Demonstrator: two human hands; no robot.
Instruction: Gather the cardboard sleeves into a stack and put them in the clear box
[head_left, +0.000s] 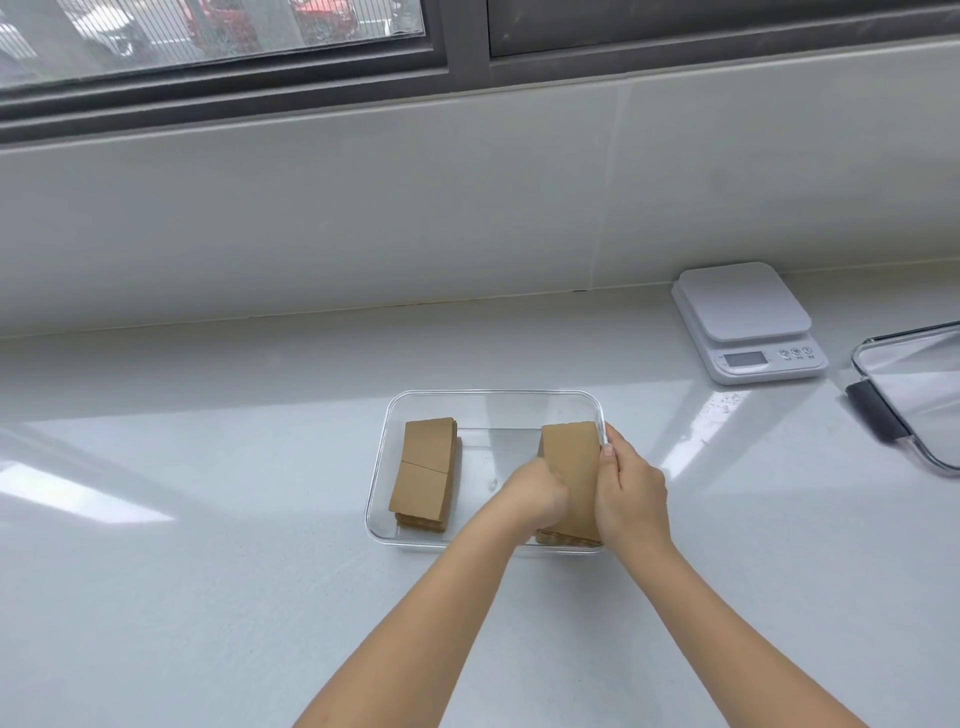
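A clear rectangular box (488, 397) stands on the white counter in front of me. Against its left wall lies a stack of brown cardboard sleeves (425, 470). At the right end of the box is a second stack of brown sleeves (571, 457), held between both hands. My left hand (530, 493) presses its left side with fingers curled. My right hand (631, 493) clasps its right side, by the box's right wall. The bottom of this stack shows through the box's near wall; my hands hide its near part.
A white kitchen scale (745, 322) sits at the back right of the counter. A clear lid with a dark clip (914, 395) lies at the far right edge. A tiled wall and a window run along the back.
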